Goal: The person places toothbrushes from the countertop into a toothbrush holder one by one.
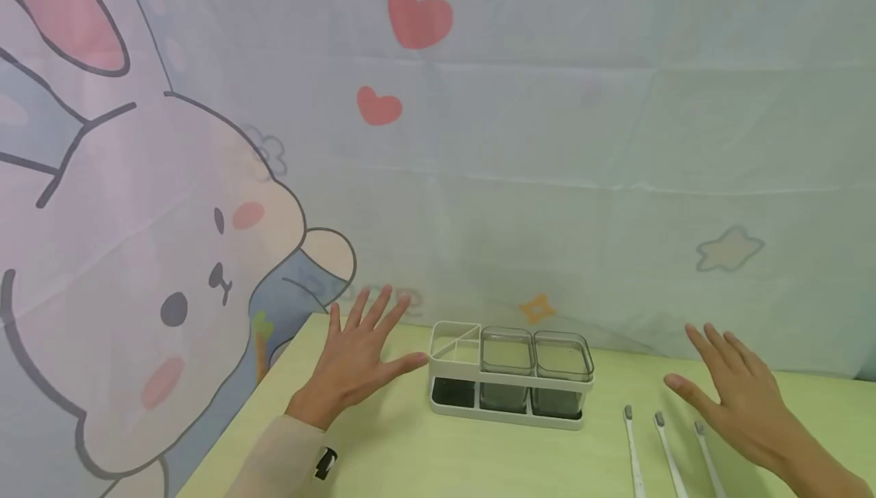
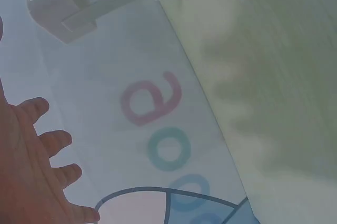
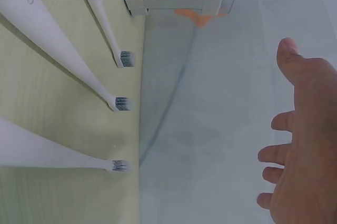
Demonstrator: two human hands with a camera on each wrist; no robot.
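Note:
In the head view a white toothbrush holder (image 1: pixel 506 378) stands on the table, with two clear grey cups (image 1: pixel 563 361) in its middle and right places and a divided section at its left. My left hand (image 1: pixel 359 357) hovers to the left of the holder, fingers spread, the thumb close to its left end. On the far side, my right hand (image 1: pixel 742 399) is held flat with nothing in it, above and to the right of three white toothbrushes (image 1: pixel 667 452). The brushes lie side by side, grey bristles (image 3: pixel 122 103) pointing away from me.
The pale green table (image 1: pixel 383 445) ends at a hanging cloth (image 1: pixel 520 141) printed with a rabbit, hearts and stars. A light sleeve (image 1: pixel 280 456) with a black-and-white patch covers the left forearm.

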